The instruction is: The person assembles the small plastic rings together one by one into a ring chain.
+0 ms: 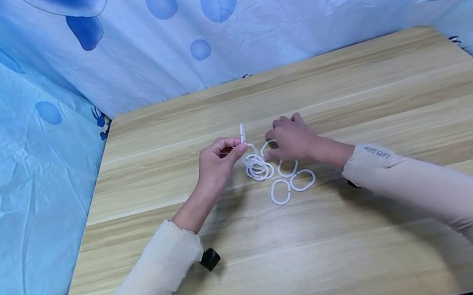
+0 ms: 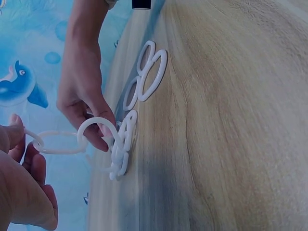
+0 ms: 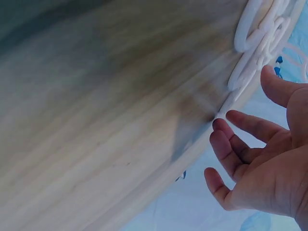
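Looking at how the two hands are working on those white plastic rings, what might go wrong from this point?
The left hand pinches only the tip of one raised ring, so that ring may slip free. It looks linked to the heap of rings, so lifting could drag the heap across the table. The right hand rests its fingers among the rings and might scatter the two loose rings nearby.

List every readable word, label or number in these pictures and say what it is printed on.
"Let's slim": small dark print on the cuff of the right sleeve, seen upside down in the head view; the reading is uncertain at that size.
No other text: none on the white rings, the wooden table or the blue patterned cloth.
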Motion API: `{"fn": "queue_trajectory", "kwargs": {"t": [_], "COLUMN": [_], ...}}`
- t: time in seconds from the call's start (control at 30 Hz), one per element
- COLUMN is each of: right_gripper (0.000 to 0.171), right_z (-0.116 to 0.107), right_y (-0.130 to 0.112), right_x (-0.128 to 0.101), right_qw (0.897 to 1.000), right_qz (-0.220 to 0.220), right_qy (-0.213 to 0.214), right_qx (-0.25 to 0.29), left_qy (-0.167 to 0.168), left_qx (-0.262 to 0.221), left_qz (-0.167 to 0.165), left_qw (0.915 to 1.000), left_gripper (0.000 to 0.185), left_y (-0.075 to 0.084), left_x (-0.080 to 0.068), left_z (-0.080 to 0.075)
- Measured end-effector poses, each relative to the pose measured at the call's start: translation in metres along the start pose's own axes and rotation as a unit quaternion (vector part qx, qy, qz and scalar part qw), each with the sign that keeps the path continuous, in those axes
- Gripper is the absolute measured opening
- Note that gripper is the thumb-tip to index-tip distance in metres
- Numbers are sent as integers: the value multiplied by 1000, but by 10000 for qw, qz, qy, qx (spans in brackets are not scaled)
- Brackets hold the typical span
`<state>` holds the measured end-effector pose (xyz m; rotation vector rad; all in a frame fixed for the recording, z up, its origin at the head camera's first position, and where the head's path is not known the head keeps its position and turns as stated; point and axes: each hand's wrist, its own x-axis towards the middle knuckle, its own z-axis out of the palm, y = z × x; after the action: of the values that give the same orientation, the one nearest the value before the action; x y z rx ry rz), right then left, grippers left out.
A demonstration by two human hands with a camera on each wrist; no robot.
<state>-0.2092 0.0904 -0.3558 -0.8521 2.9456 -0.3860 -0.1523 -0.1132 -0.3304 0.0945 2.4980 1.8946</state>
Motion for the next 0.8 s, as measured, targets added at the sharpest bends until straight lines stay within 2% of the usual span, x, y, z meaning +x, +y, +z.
{"fn": "queue_trajectory", "kwargs": {"t": [0.27,0.43,0.6,0.8], "right_gripper": [37,35,36,49], "right_z": [8,9,8,8], "right_y": [-5,-6,-5,-2], "right_x": [0,0,2,6], "right_qw": [9991,9995,9998,9987], "right_qz": [-14,-1,119,379], "right_qy": [155,242,138,-74], "right_qx": [-403,-225,92,327], "left_qy": [12,2,-12,-29], "left_qx": [39,60,90,28], "left_qz": [-15,-23,-27,-86], "left_qw": [10000,10000,10000,10000], "left_gripper": [21,20,21,19], "left_y": [-2,-3,-5,-5], "left_x": [0,0,1,0], "left_z": [0,0,-1,-1]}}
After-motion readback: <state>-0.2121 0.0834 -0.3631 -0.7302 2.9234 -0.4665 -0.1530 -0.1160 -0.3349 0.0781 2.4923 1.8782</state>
